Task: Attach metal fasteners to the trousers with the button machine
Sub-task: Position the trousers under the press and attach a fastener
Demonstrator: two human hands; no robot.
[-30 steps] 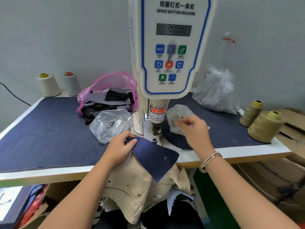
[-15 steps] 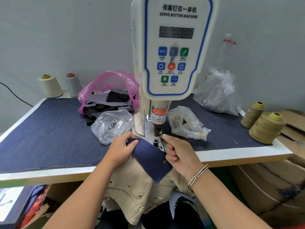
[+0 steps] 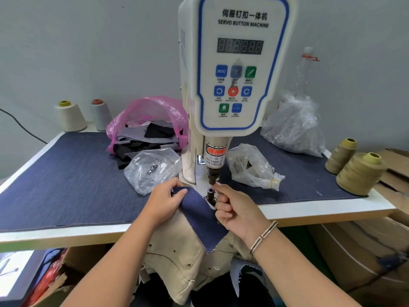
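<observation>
Both my hands work at the worktop's (image 3: 309,210) front edge beneath the button machine (image 3: 239,69): my left hand (image 3: 164,201) pinches the navy fabric piece (image 3: 199,214) over the beige trousers (image 3: 174,258), my right hand (image 3: 238,212), fingers curled, fingertip reaching the lower die (image 3: 210,192), its hold unclear.
</observation>
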